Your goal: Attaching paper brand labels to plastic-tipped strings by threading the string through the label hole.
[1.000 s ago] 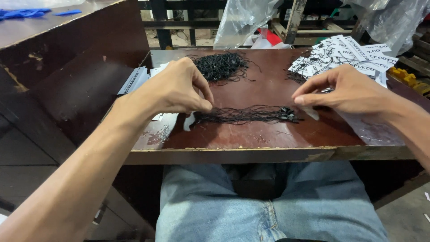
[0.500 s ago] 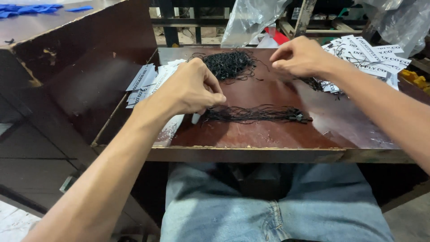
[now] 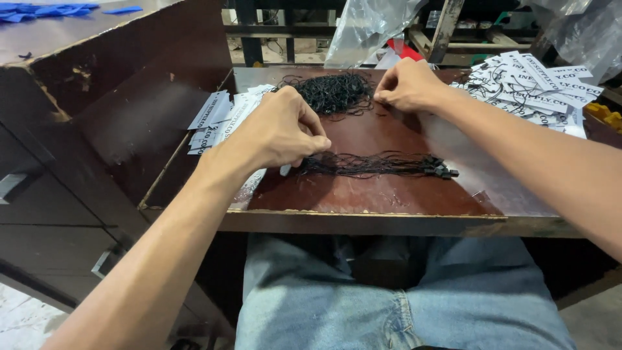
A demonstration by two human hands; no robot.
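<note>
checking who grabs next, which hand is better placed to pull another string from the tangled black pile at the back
Probably the right hand: it rests at the edge of the pile, fingers pinched there. The left hand is nearer the body, pinching one end of the laid-out bundle, so it looks occupied.

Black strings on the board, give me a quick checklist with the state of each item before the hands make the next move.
1. Left hand pinches the end of the laid-out bundle of strings: ok.
2. Bundle lies straight, black clips together at its far end: ok.
3. Right hand is at the loose pile of strings: ok.
4. A single string picked out: cannot tell.
5. White tags within reach on the right: ok.
6. Bundle fully on the board: ok.
</note>
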